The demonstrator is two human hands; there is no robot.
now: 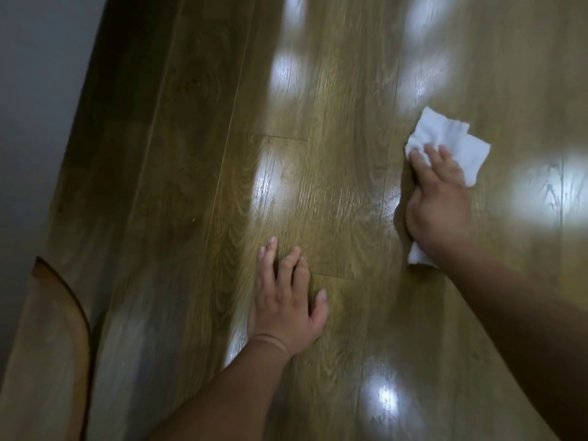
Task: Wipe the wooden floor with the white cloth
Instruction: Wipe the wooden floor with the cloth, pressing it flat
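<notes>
White cloth lies flat on the glossy wooden floor at the far right, pressed under the right hand, fingers close together. Nearer, left hand rests flat, fingers spread.

The left hand lay flat, palm down, fingers straight and spread, with the left forearm running back toward the person. The right arm stretched farther forward. The right hand was palm down, fingers extended together, pressing on the white cloth.
</notes>
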